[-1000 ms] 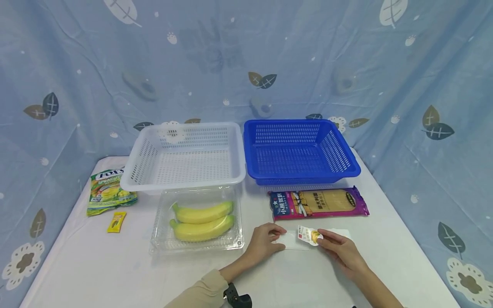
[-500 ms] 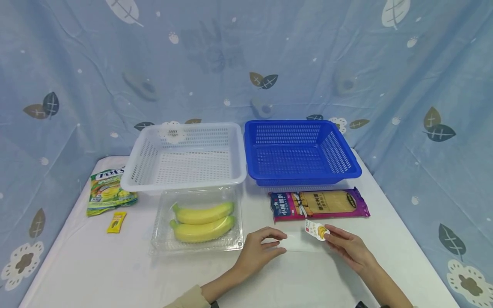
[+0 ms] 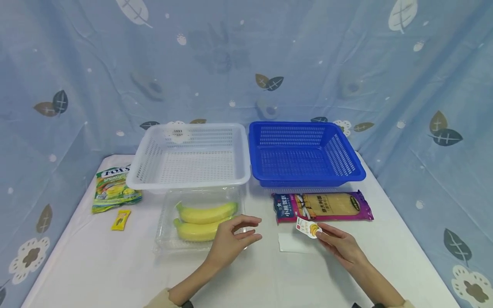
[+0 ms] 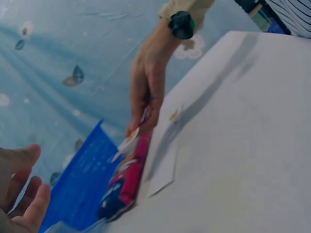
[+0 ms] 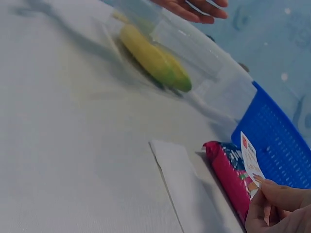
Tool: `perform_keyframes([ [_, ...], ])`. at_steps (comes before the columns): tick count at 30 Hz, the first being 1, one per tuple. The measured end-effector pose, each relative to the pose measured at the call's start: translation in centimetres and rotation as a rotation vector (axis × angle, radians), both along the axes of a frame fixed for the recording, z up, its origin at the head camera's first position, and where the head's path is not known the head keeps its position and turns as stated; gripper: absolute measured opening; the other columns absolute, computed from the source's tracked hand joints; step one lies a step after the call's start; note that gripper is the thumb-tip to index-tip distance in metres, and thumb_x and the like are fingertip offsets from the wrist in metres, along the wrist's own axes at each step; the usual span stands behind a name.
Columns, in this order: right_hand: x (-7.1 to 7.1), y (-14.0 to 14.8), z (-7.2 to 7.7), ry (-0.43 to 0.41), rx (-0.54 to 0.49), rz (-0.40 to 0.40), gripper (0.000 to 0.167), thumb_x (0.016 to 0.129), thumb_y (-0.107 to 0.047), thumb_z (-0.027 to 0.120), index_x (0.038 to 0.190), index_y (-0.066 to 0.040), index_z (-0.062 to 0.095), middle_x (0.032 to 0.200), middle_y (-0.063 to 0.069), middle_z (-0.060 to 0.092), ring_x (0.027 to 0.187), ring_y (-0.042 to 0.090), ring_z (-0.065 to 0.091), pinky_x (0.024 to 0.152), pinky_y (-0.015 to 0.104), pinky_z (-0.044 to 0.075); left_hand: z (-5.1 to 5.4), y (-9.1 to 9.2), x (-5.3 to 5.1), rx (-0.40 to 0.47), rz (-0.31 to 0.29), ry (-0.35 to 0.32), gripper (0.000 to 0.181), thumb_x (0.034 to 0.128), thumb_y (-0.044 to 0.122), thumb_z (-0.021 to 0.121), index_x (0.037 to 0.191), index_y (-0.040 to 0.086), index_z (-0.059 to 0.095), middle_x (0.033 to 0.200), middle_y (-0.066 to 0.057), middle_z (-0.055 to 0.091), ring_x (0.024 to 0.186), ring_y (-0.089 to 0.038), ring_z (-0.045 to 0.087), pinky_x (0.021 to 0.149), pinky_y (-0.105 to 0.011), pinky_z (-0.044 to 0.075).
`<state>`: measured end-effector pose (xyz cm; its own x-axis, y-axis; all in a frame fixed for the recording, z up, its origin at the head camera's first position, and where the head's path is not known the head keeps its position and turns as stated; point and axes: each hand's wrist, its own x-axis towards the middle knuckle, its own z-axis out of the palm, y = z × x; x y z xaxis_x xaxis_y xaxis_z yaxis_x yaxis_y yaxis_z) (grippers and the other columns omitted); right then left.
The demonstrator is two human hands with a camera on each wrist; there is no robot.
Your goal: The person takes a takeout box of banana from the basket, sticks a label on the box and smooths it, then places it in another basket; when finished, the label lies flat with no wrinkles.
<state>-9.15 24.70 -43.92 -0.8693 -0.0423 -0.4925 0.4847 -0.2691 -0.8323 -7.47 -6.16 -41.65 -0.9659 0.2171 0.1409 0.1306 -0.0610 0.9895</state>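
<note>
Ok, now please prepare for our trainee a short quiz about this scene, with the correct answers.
1. Which of the person's hands pinches the small card?
2. Choose one. Seen from the person's side, what lies just in front of the blue basket?
A) the green bag
B) the purple-edged packet
C) the small yellow sachet
3. True or false: the two bananas lie in the white basket.

Key:
1. The right hand.
2. B.
3. False; they lie in the clear plastic container.
</note>
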Motion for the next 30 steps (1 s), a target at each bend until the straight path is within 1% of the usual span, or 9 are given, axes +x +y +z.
perform_keyframes([
  [6, -0.5, -1.1, 0.5, 0.003, 0.000, -0.015, 0.026, 0.086, 0.005, 0.067, 0.095, -0.017, 0.075, 0.104, -0.002, 0.059, 0.093, 0.009, 0.061, 0.095, 0.030, 0.048, 0.8, -3.6, 0.2, 0.000, 0.061, 0.017, 0.032, 0.0783, 0.001, 0.077, 0.109, -0.001, 0.067, 0.116, -0.015, 0.064, 0.112, -0.034, 0.058, 0.087, -0.032, 0.053],
  [11, -0.8, -1.8, 0.6, 0.007, -0.003, -0.012, 0.025, 0.087, 0.005, 0.067, 0.093, -0.018, 0.075, 0.102, -0.004, 0.060, 0.092, 0.009, 0.062, 0.092, 0.028, 0.050, 1.0, -6.6, 0.7, -0.013, 0.118, 0.044, 0.033, 0.0780, 0.003, 0.077, 0.109, -0.001, 0.066, 0.118, -0.016, 0.063, 0.113, -0.029, 0.059, 0.090, -0.033, 0.052],
  [15, -1.0, -2.2, 0.6, 0.001, -0.017, -0.017, 0.025, 0.087, 0.005, 0.066, 0.090, -0.017, 0.074, 0.100, -0.003, 0.061, 0.091, 0.010, 0.063, 0.089, 0.026, 0.051, 1.0, -9.0, 1.1, -0.061, 0.193, 0.036, 0.034, 0.0781, 0.003, 0.077, 0.109, -0.002, 0.066, 0.118, -0.016, 0.063, 0.112, -0.021, 0.060, 0.091, -0.032, 0.051],
  [17, -1.1, -2.5, 0.6, -0.006, -0.019, -0.014, 0.025, 0.087, 0.005, 0.066, 0.090, -0.017, 0.074, 0.104, -0.002, 0.059, 0.091, 0.010, 0.063, 0.089, 0.026, 0.052, 0.8, -10.4, 1.4, -0.087, 0.239, 0.039, 0.035, 0.0780, 0.001, 0.077, 0.110, -0.004, 0.065, 0.118, -0.017, 0.063, 0.111, -0.017, 0.061, 0.091, -0.032, 0.051],
  [20, -1.3, -2.9, 0.7, -0.016, -0.013, -0.006, 0.024, 0.087, 0.005, 0.066, 0.089, -0.018, 0.074, 0.120, 0.008, 0.053, 0.091, 0.010, 0.063, 0.090, 0.026, 0.051, 0.5, -12.4, 2.0, -0.128, 0.291, 0.057, 0.035, 0.0790, -0.001, 0.076, 0.111, -0.007, 0.063, 0.117, -0.020, 0.063, 0.109, -0.009, 0.061, 0.091, -0.031, 0.050],
  [22, -1.4, -3.2, 0.7, -0.019, -0.016, 0.006, 0.025, 0.087, 0.005, 0.066, 0.089, -0.018, 0.075, 0.134, 0.014, 0.043, 0.092, 0.009, 0.062, 0.091, 0.027, 0.051, 0.2, -13.7, 2.4, -0.156, 0.306, 0.083, 0.035, 0.0796, -0.003, 0.074, 0.112, -0.009, 0.062, 0.117, -0.022, 0.062, 0.109, -0.008, 0.060, 0.091, -0.031, 0.050],
  [24, -1.5, -3.4, 0.7, -0.018, -0.021, 0.015, 0.027, 0.087, 0.006, 0.065, 0.088, -0.019, 0.074, 0.142, 0.017, 0.032, 0.092, 0.009, 0.062, 0.091, 0.026, 0.050, -0.1, -14.8, 2.7, -0.185, 0.308, 0.108, 0.034, 0.0807, -0.003, 0.073, 0.113, -0.009, 0.062, 0.117, -0.020, 0.062, 0.110, -0.008, 0.060, 0.091, -0.030, 0.050],
  [27, -1.7, -3.7, 0.8, -0.022, -0.030, 0.020, 0.029, 0.088, 0.007, 0.064, 0.085, -0.021, 0.074, 0.142, 0.014, 0.034, 0.091, 0.009, 0.063, 0.092, 0.026, 0.050, -0.7, -16.2, 2.8, -0.230, 0.316, 0.145, 0.032, 0.0813, -0.003, 0.073, 0.112, -0.006, 0.064, 0.117, -0.014, 0.064, 0.111, -0.008, 0.059, 0.091, -0.029, 0.050],
  [30, -2.0, -4.1, 1.0, -0.019, -0.021, 0.032, 0.029, 0.087, 0.007, 0.065, 0.087, -0.020, 0.074, 0.137, 0.011, 0.039, 0.092, 0.008, 0.063, 0.094, 0.028, 0.049, -1.1, -17.2, 2.9, -0.282, 0.354, 0.196, 0.031, 0.0808, -0.002, 0.073, 0.111, -0.002, 0.066, 0.118, -0.011, 0.065, 0.113, -0.006, 0.058, 0.094, -0.024, 0.048],
])
